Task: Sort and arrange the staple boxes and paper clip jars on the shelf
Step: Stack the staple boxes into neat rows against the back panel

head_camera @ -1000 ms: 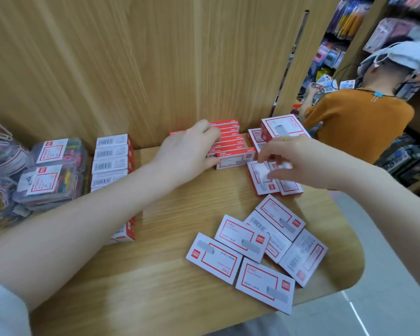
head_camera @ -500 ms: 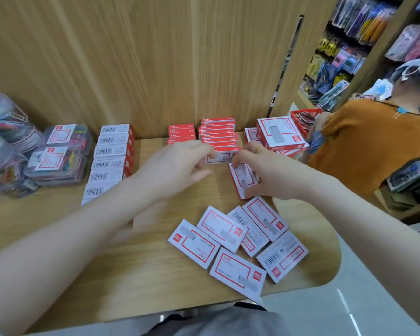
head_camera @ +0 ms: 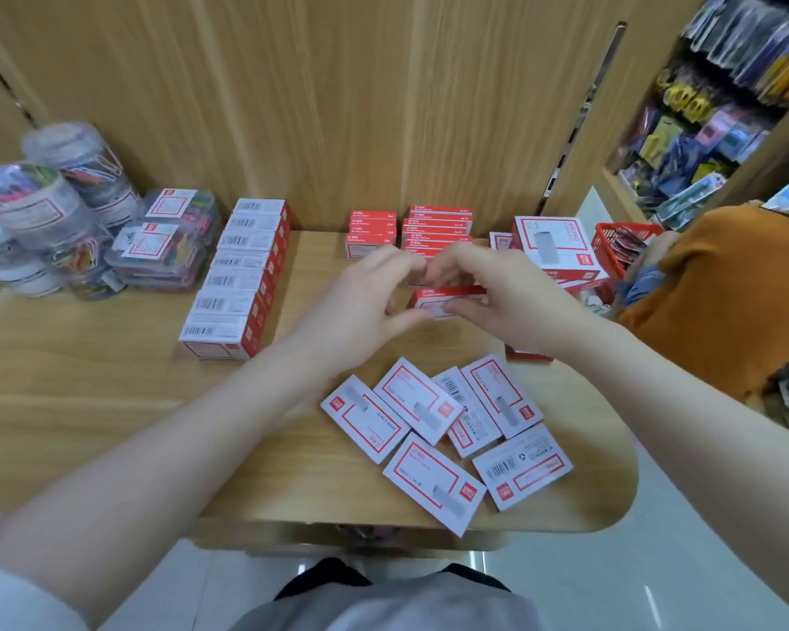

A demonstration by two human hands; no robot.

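A small red and white staple box (head_camera: 445,294) stands on its edge in front of two red stacks of staple boxes (head_camera: 436,226) at the back wall. My right hand (head_camera: 502,302) pinches its right end, thumb on the white face. My left hand (head_camera: 361,307) grips its left end with curled fingers. Several loose staple boxes (head_camera: 443,425) lie flat near the front edge. A row of staple boxes (head_camera: 242,275) runs front to back at the left. Paper clip jars (head_camera: 55,207) and flat clear clip cases (head_camera: 169,248) stand at the far left.
A larger white and red box (head_camera: 559,245) sits at the back right on other boxes. Beyond it are a red basket (head_camera: 611,234) and a person in an orange shirt (head_camera: 720,307). The wooden shelf (head_camera: 110,403) ends in a rounded front right corner.
My left hand came off the red stack and my right hand brought a small box in from the right pile. Both hands now meet on that box. The camera tilted down.
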